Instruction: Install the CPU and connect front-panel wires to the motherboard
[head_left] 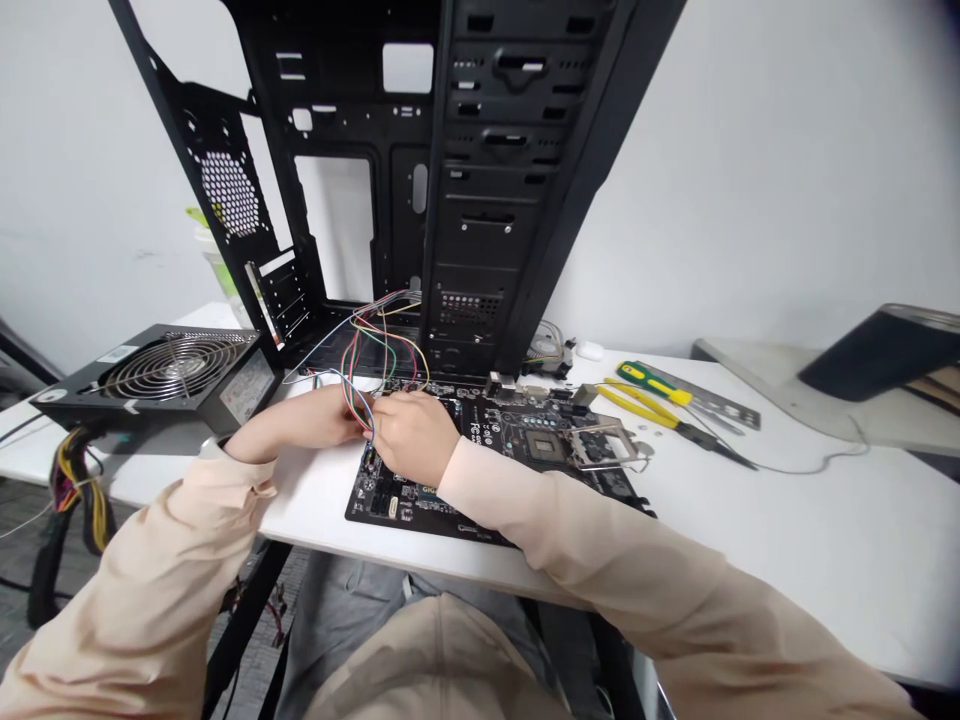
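Note:
My left hand and my right hand meet over the left edge of a black motherboard. Thin coloured wires run from the computer case down to my fingers. The left hand is closed around these wires. My right hand is also closed, its fingers pressed together where the wires end; the hand itself hides what is in them. On the board's right half, the CPU socket lies exposed, with its metal frame lifted to the side.
A power supply with a round fan grille sits at the left, its cable bundle hanging over the edge. Yellow-handled pliers and a green-and-yellow screwdriver lie at the right. Behind, the tall case stands on the white table.

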